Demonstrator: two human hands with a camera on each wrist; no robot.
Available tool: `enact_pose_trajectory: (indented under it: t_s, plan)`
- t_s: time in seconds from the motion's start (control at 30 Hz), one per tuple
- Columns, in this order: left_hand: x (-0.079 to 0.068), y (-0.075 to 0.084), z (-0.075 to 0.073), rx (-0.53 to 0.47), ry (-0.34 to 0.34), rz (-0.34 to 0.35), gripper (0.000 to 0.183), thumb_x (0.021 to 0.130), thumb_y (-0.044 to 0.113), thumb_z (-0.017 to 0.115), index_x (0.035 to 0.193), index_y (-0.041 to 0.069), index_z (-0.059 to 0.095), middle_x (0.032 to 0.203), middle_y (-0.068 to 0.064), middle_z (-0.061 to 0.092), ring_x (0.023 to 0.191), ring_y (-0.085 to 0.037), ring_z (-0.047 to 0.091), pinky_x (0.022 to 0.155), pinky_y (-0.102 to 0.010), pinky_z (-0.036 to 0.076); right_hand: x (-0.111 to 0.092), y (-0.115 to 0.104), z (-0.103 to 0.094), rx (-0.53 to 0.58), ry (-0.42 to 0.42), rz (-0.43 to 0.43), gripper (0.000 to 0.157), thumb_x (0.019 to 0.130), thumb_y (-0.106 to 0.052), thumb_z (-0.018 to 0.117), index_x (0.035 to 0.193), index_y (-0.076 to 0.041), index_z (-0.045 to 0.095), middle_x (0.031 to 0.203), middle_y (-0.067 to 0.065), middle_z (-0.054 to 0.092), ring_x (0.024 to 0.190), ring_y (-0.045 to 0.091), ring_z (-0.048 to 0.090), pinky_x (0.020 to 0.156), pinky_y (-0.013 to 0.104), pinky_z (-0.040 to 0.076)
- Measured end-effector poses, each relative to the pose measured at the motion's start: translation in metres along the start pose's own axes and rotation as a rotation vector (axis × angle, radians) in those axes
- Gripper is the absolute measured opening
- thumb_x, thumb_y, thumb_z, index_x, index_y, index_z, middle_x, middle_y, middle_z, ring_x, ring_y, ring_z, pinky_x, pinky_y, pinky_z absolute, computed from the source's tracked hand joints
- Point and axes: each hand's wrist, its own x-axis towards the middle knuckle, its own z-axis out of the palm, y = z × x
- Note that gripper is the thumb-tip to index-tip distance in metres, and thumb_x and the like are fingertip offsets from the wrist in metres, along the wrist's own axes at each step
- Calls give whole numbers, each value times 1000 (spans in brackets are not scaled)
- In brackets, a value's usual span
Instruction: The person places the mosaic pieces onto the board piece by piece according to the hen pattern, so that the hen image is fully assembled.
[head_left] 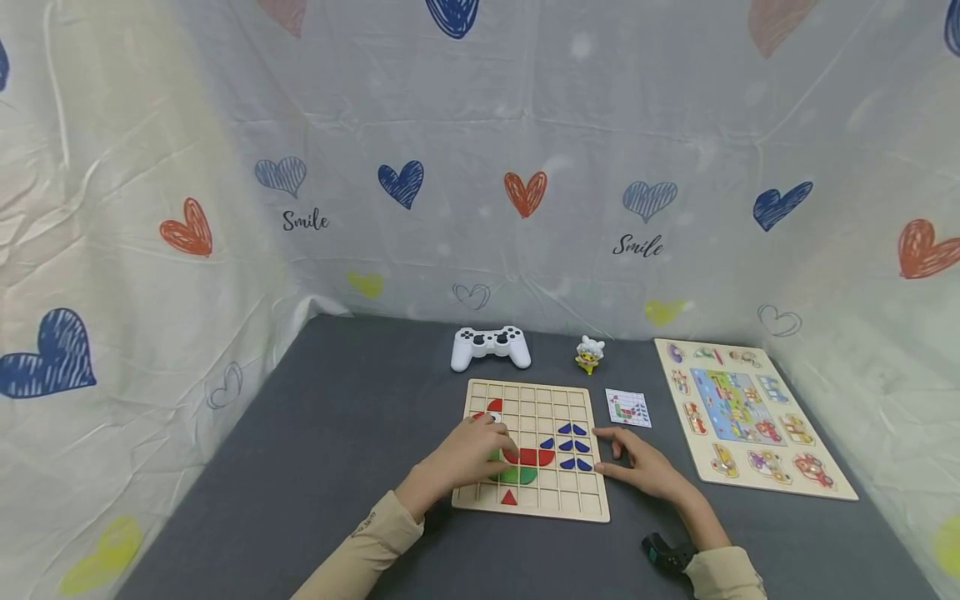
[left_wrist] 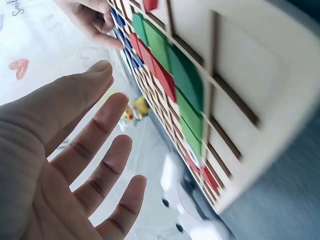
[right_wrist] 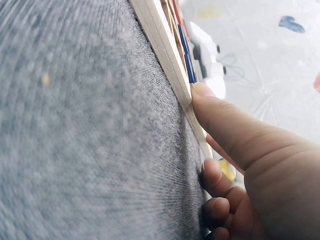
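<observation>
A wooden grid board (head_left: 553, 402) lies flat, with coloured shape pieces in its cells. My left hand (head_left: 465, 454) hovers over the board's left part; in the left wrist view its fingers are spread and hold nothing. Under and beside it are green pieces (head_left: 517, 476), a row of red pieces (head_left: 529, 457) and a red quarter-round piece (head_left: 495, 405); some are partly hidden. A red triangle (head_left: 509, 498) lies near the board's front edge. My right hand (head_left: 648, 468) touches the board's right edge with thumb and index finger, next to several blue petal-shaped pieces (head_left: 574, 446).
Behind the board are a white game controller (head_left: 491, 345) and a small yellow-and-white figurine (head_left: 589, 354). A pattern card (head_left: 628, 408) lies at the board's right. Farther right is a picture puzzle board (head_left: 750, 417). Dark cloth (head_left: 337, 417) covers the table; a heart-printed curtain (head_left: 465, 250) surrounds it.
</observation>
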Motion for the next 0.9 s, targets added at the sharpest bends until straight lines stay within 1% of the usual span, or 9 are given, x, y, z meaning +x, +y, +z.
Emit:
enact_pose_trajectory:
  t_s: [0.1,0.23,0.43,0.6,0.7,0.8,0.9]
  plan:
    - [-10,-6,-1,-15,-15,-39,17,81,26,71,98,27,72,96,11,65,92,-10,53,77,-35,44,0,1,0,1,1,6,53,81,-35,70,126,-15,52,83,-2,42,59,3,30,52,19,26]
    - [-25,-15,0,-41,-25,-82,16,81,26,71,97,26,72,97,11,65,92,-11,53,77,-35,43,0,1,0,0,-1,21,53,81,-36,70,126,-16,52,83,-2,42,59,3,30,52,19,25]
    - [-48,-26,0,-48,-4,-105,10,80,27,72,90,26,72,87,11,63,78,-6,47,70,-31,40,0,0,0,0,0,11,53,81,-35,70,126,-15,52,83,-2,42,59,3,30,53,19,26]
    - [-64,-32,-2,-46,-13,-122,12,76,27,75,87,26,71,81,14,59,76,-5,45,69,-32,40,-1,-1,-1,0,1,8,53,81,-34,70,126,-15,52,83,-1,42,59,3,30,52,20,26]
    - [-72,-35,-4,-64,-35,-122,14,75,27,76,88,26,71,81,16,59,77,-5,46,69,-31,39,-1,-2,-1,3,0,8,53,81,-34,71,126,-15,52,83,-1,42,59,3,31,53,20,26]
    - [-81,-38,-6,-101,-64,-102,16,74,25,77,89,27,71,84,17,59,79,-4,46,70,-31,40,-1,-2,-1,6,-3,8,53,81,-34,71,126,-15,52,83,-1,43,59,4,31,53,20,27]
    - [-89,-40,-5,-160,-98,-71,17,75,23,76,91,28,70,88,19,59,81,-3,44,71,-29,40,-1,-3,-2,6,-5,7,53,81,-34,70,126,-14,52,83,-1,43,60,4,31,53,21,27]
